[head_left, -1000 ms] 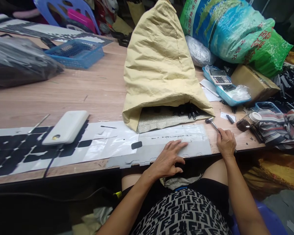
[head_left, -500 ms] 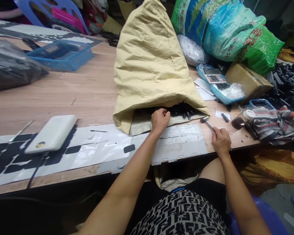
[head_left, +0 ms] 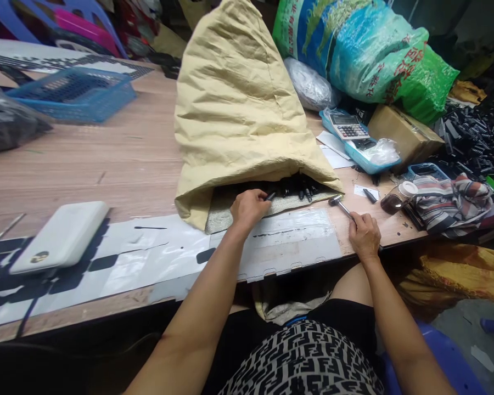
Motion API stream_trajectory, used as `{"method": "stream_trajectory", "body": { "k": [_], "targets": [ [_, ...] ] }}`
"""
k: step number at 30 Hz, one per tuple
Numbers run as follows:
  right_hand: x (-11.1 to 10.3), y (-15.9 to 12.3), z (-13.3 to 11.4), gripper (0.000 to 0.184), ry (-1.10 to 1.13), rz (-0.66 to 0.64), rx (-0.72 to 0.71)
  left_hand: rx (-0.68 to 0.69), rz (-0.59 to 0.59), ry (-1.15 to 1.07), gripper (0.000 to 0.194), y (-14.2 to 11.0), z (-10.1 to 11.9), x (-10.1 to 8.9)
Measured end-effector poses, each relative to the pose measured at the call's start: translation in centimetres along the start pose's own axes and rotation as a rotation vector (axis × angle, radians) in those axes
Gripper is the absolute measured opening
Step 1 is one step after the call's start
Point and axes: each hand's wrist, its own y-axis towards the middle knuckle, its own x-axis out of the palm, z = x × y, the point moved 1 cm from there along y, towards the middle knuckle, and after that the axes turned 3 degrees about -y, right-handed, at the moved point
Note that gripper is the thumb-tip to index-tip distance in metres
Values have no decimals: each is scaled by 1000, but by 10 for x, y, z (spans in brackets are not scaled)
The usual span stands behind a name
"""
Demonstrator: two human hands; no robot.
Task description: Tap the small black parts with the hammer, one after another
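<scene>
Resting at the open mouth of a yellow sack (head_left: 239, 104), the left hand (head_left: 249, 208) is nearly closed, and a small black piece (head_left: 271, 195) is pinched at its fingertips, one end left sticking out to the right. By the right hand (head_left: 365, 236), closed in a fist near the front edge of the table (head_left: 148, 131), a small hammer (head_left: 344, 208) is gripped by its handle; the metal head is pointed away from the body and placed just beside the right corner of the sack's mouth.

More black parts (head_left: 307, 191) are bunched inside that mouth, to the right of the left hand. The deeper part of the sack is lost in shadow, so its contents there cannot fairly be judged. In front of the sack, a flat grey board (head_left: 292, 249) is laid along the table edge.

To the left, a patterned sheet (head_left: 144, 263) is spread, and on it a white box-shaped device (head_left: 61, 236) is set, with a dark cable attached. Farther back, a blue basket (head_left: 107, 107) is seen.

To the right of the hammer, a white card (head_left: 359, 190) is topped by a single black item, with a jar (head_left: 395, 200) placed near it and a striped cloth (head_left: 448, 203) heaped beyond. Behind these, a calculator (head_left: 348, 129) is held in a blue tray (head_left: 379, 167), beside a cardboard box (head_left: 405, 134).
</scene>
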Motion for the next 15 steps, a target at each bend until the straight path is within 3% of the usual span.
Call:
{"method": "stream_trajectory", "body": {
  "k": [4, 8, 11, 15],
  "targets": [
    [-1, 1, 0, 32, -1, 8, -4, 277, -181, -208, 32, -32, -30, -15],
    [-2, 1, 0, 31, -2, 33, -13, 496, -368, -297, 27, -59, -38, -6],
    [0, 3, 2, 32, -16, 49, -4, 568, -332, -272, 23, -65, -32, 7],
    [2, 8, 6, 34, 5, 29, -20, 555, -260, -225, 23, -63, -27, 19]
  ]
}}
